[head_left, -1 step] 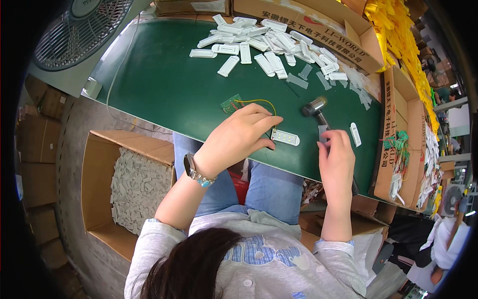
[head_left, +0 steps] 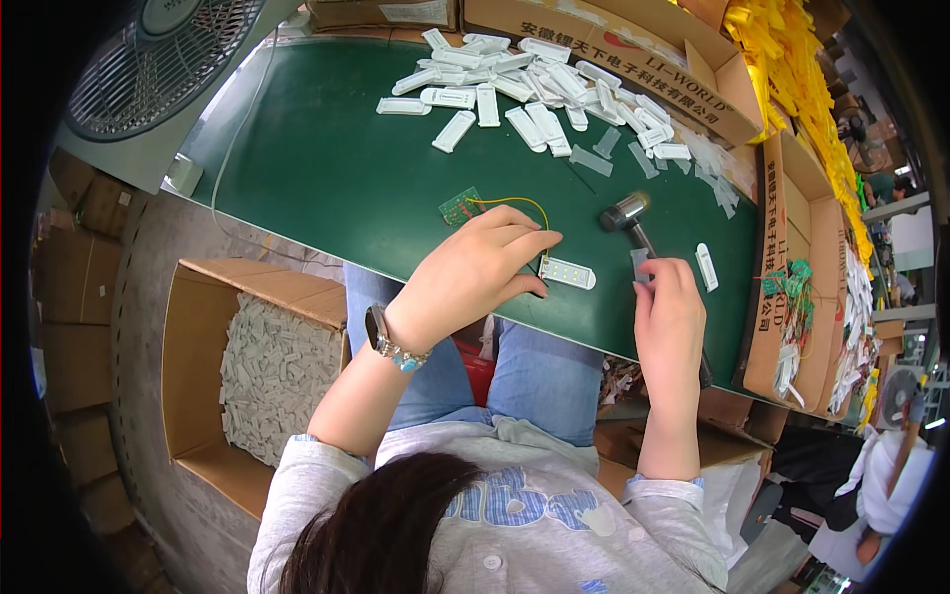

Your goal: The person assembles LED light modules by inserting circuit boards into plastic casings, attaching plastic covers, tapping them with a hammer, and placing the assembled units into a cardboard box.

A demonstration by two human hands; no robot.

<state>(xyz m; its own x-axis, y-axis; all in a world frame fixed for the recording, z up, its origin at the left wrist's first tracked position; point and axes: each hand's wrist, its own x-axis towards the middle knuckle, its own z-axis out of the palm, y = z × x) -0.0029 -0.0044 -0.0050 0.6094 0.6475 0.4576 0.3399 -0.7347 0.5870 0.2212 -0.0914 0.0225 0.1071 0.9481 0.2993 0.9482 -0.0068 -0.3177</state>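
My left hand (head_left: pixel 485 259) curls over the left end of a small white LED light piece (head_left: pixel 569 274), thumb and forefinger around that end. A yellow wire runs from there to a green circuit board (head_left: pixel 460 206) just beyond the hand. My right hand (head_left: pixel 671 302) is closed in a pinch on a small translucent plastic piece (head_left: pixel 640 261). Behind that piece lies a hammer (head_left: pixel 625 212), its dark handle passing partly hidden behind my right hand. To the right of the hand sits a single white casing (head_left: pixel 706 267).
Many white casings (head_left: pixel 485 74) are heaped on the far side of the green table (head_left: pixel 297 148), translucent pieces (head_left: pixel 592 160) beside them. Cardboard boxes (head_left: pixel 782 257) line the right and back. A fan (head_left: pixel 163 69) stands left, above an open box (head_left: pixel 208 376) of small pale parts.
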